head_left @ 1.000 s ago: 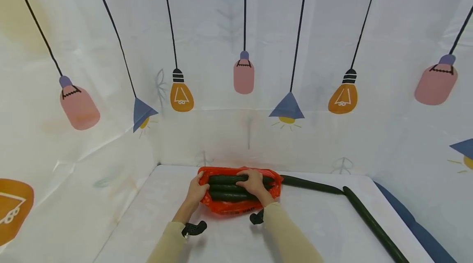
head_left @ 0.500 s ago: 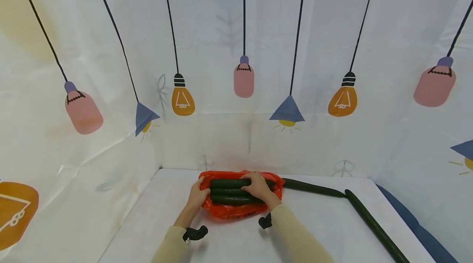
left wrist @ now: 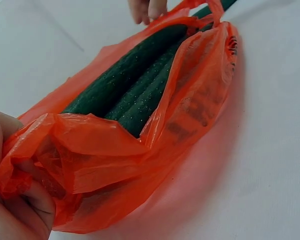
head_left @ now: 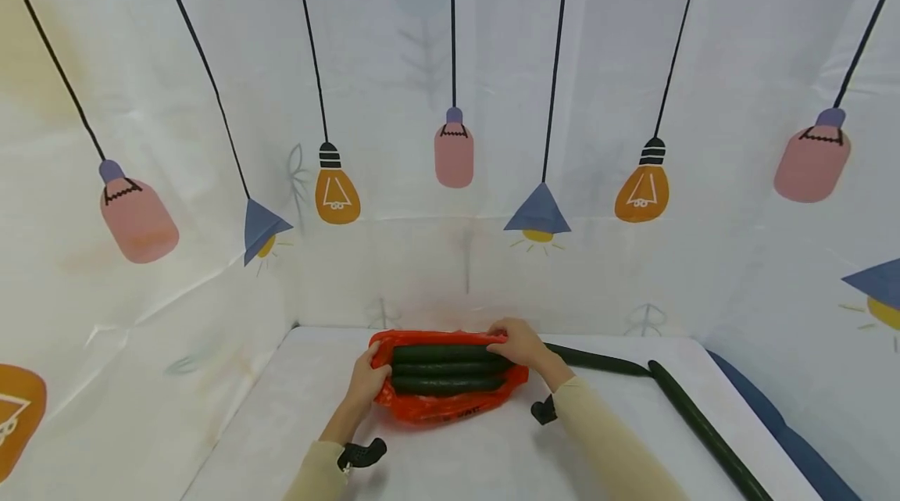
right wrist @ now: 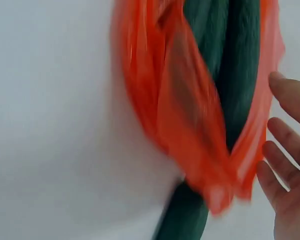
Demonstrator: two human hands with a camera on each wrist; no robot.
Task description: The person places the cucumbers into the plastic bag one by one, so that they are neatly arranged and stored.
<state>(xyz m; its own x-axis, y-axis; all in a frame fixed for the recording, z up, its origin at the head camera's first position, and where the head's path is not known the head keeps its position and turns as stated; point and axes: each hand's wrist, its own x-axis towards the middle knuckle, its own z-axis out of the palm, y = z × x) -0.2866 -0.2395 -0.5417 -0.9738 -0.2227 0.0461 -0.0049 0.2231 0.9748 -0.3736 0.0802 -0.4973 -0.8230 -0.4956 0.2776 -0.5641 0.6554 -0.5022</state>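
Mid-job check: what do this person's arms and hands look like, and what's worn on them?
The left hand and right hand are ungloved. Plain pale-yellow sleeves, left sleeve and right sleeve, cover the forearms. A black, rounded device projects beside each wrist: left device, right device.

Five cucumbers (head_left: 450,369), one bag (head_left: 422,410)

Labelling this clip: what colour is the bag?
The bag is translucent orange-red, clearest in the left wrist view.
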